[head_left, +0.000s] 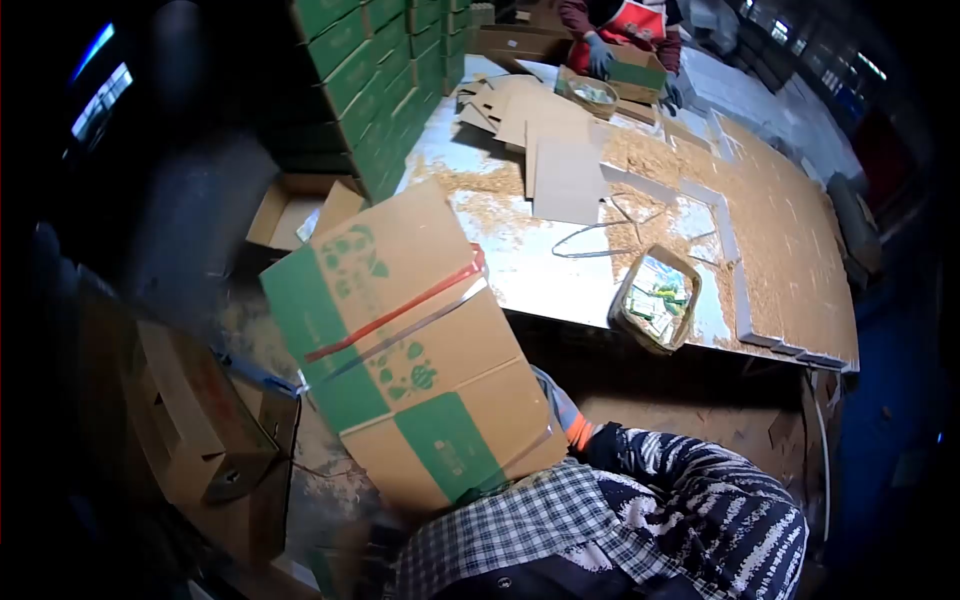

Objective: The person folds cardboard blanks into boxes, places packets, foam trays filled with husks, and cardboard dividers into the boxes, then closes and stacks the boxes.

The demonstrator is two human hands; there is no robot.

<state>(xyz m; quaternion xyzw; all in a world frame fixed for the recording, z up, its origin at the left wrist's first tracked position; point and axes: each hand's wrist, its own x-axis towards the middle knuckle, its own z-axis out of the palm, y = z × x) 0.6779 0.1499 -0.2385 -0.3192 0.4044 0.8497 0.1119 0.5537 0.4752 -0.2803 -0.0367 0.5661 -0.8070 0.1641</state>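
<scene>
A large brown and green printed cardboard carton (440,330) is held up, tilted, in front of my body. It looks flat, and a red strap (400,308) and a pale strap (425,327) cross its face. At its lower right edge is my right hand (562,405), in a grey glove with an orange cuff, closed against the carton with its fingers mostly hidden behind it. My left hand does not show. On the worktable's near edge, right of the carton, sits a basket (655,300) with small green and white packets inside.
Flat cardboard sheets (570,175) and brown shreds (660,150) lie on the table (530,265). A co-worker in a red apron (635,25) handles a carton at the far end. Stacked green cartons (375,90) rise at left. Open boxes (200,430) stand on the floor.
</scene>
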